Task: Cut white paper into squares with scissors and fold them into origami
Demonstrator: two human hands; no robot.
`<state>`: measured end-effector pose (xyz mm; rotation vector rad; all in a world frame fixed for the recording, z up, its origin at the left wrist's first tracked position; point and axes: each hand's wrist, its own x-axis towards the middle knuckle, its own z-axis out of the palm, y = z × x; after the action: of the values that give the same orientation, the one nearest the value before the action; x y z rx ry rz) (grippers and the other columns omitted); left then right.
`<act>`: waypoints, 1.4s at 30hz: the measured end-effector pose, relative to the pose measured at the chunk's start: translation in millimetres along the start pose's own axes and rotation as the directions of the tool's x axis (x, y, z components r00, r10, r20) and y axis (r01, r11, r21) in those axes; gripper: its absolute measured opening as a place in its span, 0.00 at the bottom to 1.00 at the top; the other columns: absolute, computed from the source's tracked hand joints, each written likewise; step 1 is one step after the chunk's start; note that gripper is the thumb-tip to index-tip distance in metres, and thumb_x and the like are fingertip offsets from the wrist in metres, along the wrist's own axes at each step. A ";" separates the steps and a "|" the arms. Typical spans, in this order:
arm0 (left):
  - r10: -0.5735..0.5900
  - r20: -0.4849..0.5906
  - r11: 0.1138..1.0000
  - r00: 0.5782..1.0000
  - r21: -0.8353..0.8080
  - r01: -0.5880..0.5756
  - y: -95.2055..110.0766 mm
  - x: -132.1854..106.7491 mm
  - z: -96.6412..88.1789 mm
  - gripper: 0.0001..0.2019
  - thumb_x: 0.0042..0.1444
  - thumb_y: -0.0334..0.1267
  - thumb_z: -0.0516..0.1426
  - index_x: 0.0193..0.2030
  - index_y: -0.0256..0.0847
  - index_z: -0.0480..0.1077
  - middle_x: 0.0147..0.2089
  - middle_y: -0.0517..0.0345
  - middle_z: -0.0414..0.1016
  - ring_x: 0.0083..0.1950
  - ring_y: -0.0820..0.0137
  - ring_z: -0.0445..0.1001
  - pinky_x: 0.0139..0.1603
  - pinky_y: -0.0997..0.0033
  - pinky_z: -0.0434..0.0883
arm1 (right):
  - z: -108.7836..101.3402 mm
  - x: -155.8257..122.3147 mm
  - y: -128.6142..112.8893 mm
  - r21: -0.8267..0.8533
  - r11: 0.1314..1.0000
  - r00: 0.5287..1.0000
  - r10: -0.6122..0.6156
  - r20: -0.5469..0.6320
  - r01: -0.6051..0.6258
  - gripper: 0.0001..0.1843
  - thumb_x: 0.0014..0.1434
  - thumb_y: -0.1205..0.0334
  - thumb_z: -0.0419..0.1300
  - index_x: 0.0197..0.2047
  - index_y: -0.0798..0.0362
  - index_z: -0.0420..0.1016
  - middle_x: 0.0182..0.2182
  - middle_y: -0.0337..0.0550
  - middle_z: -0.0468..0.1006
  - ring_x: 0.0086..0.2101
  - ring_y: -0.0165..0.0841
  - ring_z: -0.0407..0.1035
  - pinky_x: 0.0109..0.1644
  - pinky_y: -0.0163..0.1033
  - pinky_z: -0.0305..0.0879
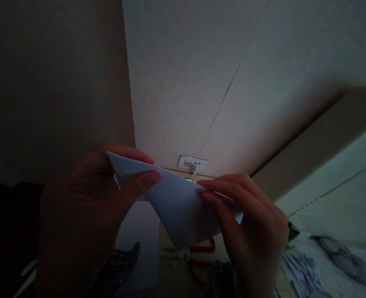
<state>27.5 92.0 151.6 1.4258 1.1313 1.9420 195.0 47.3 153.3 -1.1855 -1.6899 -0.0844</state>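
Note:
I hold a folded sheet of pale blue-white paper [179, 203] up in front of me, shaped like a triangle with its point down. My left hand [77, 215] pinches its upper left corner between thumb and fingers. My right hand [251, 227] pinches its right edge, with the fingers pressed together on the fold. The room is dim.
Red-handled scissors [201, 256] lie on the wooden surface [170, 277] below the paper. A white sheet [139, 244] lies at lower left. Patterned fabric [326, 260] sits at lower right. A wall socket [192, 164] is on the pale wall behind.

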 end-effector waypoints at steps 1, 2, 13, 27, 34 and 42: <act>0.002 -0.031 1.000 1.000 -0.031 -0.003 -0.6 1.8 0.7 0.07 0.41 0.31 0.69 0.28 0.43 0.77 0.25 0.68 0.77 0.23 0.78 0.73 0.19 0.85 0.68 | -1.4 0.9 1.5 0.005 1.000 1.000 0.012 0.014 -0.012 0.06 0.61 0.68 0.60 0.38 0.49 0.78 0.34 0.35 0.77 0.34 0.29 0.71 0.36 0.33 0.65; -0.007 -0.062 0.998 0.998 -0.060 0.003 -1.0 3.7 0.9 0.07 0.40 0.29 0.68 0.28 0.41 0.77 0.24 0.68 0.77 0.22 0.78 0.72 0.19 0.85 0.67 | -3.3 2.0 3.3 0.012 1.000 0.999 0.026 0.027 -0.027 0.07 0.61 0.67 0.60 0.39 0.49 0.78 0.34 0.36 0.78 0.35 0.29 0.71 0.37 0.34 0.65; -0.302 0.131 0.952 0.944 -0.016 0.306 -23.0 29.0 -3.9 0.15 0.42 0.31 0.65 0.40 0.37 0.73 0.28 0.60 0.76 0.29 0.70 0.74 0.28 0.73 0.72 | -24.5 4.2 22.5 0.017 0.992 0.991 0.122 0.045 -0.123 0.06 0.59 0.63 0.63 0.30 0.47 0.75 0.25 0.32 0.76 0.25 0.28 0.67 0.27 0.33 0.59; 0.227 0.674 0.776 0.703 0.311 -0.549 1.2 9.3 -2.2 0.07 0.61 0.37 0.55 0.37 0.45 0.75 0.37 0.65 0.82 0.38 0.70 0.79 0.44 0.73 0.71 | -20.4 7.2 15.0 0.119 0.967 0.968 0.210 0.139 -0.227 0.02 0.57 0.61 0.64 0.35 0.43 0.76 0.30 0.32 0.77 0.32 0.31 0.70 0.35 0.35 0.64; 0.060 0.531 0.840 0.845 0.430 -0.330 -1.5 13.6 -8.7 0.05 0.57 0.38 0.58 0.35 0.48 0.77 0.35 0.68 0.82 0.34 0.70 0.78 0.38 0.73 0.71 | -17.9 7.0 23.7 0.217 0.929 0.949 0.313 -0.030 -0.299 0.05 0.56 0.62 0.65 0.33 0.47 0.71 0.31 0.33 0.73 0.34 0.31 0.70 0.38 0.36 0.66; 0.264 0.734 0.821 0.626 0.170 -0.545 -4.0 4.6 6.5 0.14 0.62 0.32 0.52 0.53 0.46 0.71 0.48 0.60 0.80 0.46 0.70 0.79 0.45 0.73 0.75 | -16.2 6.1 19.1 0.162 0.968 0.981 0.182 0.065 -0.191 0.05 0.60 0.66 0.61 0.32 0.47 0.76 0.39 0.38 0.73 0.41 0.32 0.69 0.43 0.38 0.64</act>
<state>31.6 99.9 151.6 2.5398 0.8678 1.2106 220.1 52.1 156.9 -1.2210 -1.5861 0.2011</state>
